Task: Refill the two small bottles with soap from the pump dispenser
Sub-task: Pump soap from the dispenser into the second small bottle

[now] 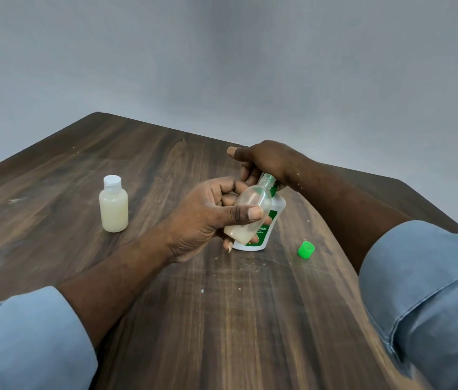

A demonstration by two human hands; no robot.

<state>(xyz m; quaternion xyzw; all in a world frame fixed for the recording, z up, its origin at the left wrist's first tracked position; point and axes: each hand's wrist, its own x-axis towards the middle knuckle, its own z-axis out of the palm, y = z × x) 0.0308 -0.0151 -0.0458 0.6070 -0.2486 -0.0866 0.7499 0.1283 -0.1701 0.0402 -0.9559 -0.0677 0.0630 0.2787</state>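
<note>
Looking down, my left hand [208, 218] is gripping the small clear plastic bottle [250, 212], tilting its open neck up to the spout. My right hand [261, 161] is curling over the white green-labelled pump dispenser [277, 206], which is standing on the wooden bench [166, 305]. The green plastic cap [306, 249] is lying aside, and the filled white-capped bottle [113, 208] is standing well left.

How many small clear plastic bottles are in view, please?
2. One full, white-capped small clear plastic bottle stands at left on the dark wooden table; the uncapped bottle, nearly empty, is held tilted in the left hand.
</note>
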